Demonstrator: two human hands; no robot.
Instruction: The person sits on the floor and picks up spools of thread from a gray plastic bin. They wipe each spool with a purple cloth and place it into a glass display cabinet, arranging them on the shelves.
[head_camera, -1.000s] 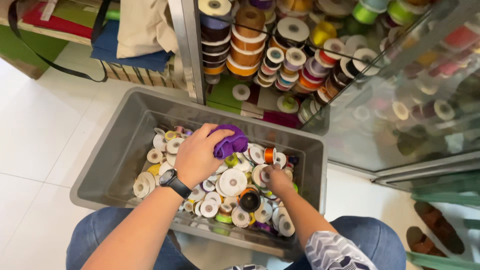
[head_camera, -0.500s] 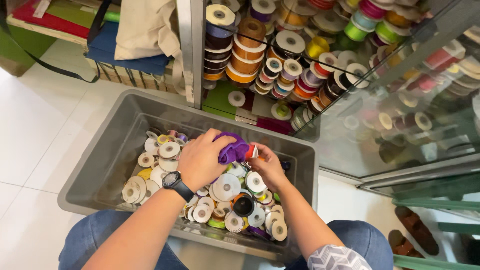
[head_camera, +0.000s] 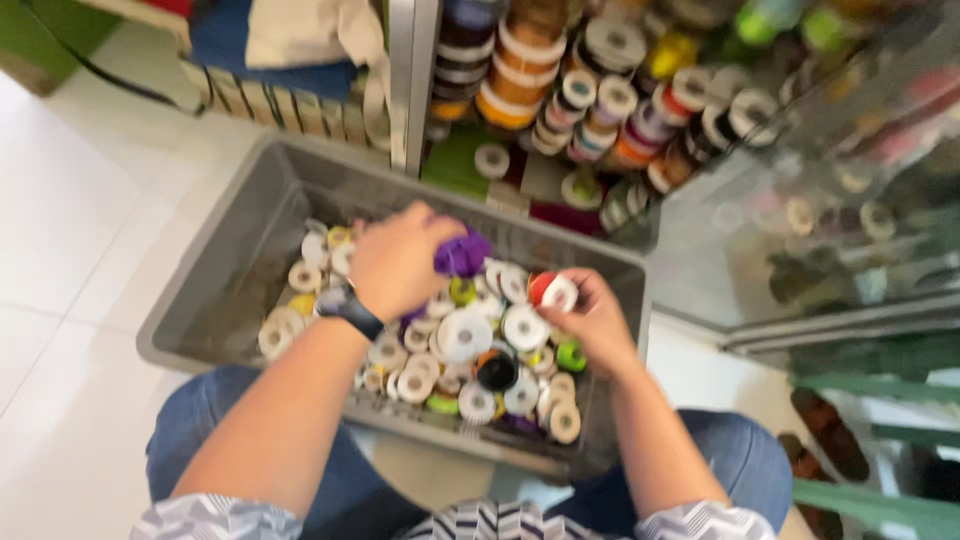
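A grey plastic bin (head_camera: 250, 230) sits on my lap, filled with several ribbon spools (head_camera: 465, 335) in mixed colours. My left hand (head_camera: 395, 260), with a black wristwatch, is closed around a bunch of purple ribbon (head_camera: 462, 253) above the spools. My right hand (head_camera: 590, 315) grips a small red and white ribbon spool (head_camera: 553, 291) just right of the purple ribbon. The picture is blurred by motion.
Behind the bin stands a glass-fronted cabinet (head_camera: 800, 200) with an open door and shelves stacked with several ribbon rolls (head_camera: 610, 100). A metal post (head_camera: 412, 80) rises at the bin's far edge. White floor tiles (head_camera: 70, 230) lie left. Shoes (head_camera: 830, 435) sit at right.
My right hand has lifted a red and white spool out of the pile and brought it up beside the purple ribbon. My left hand keeps hold of the purple ribbon.
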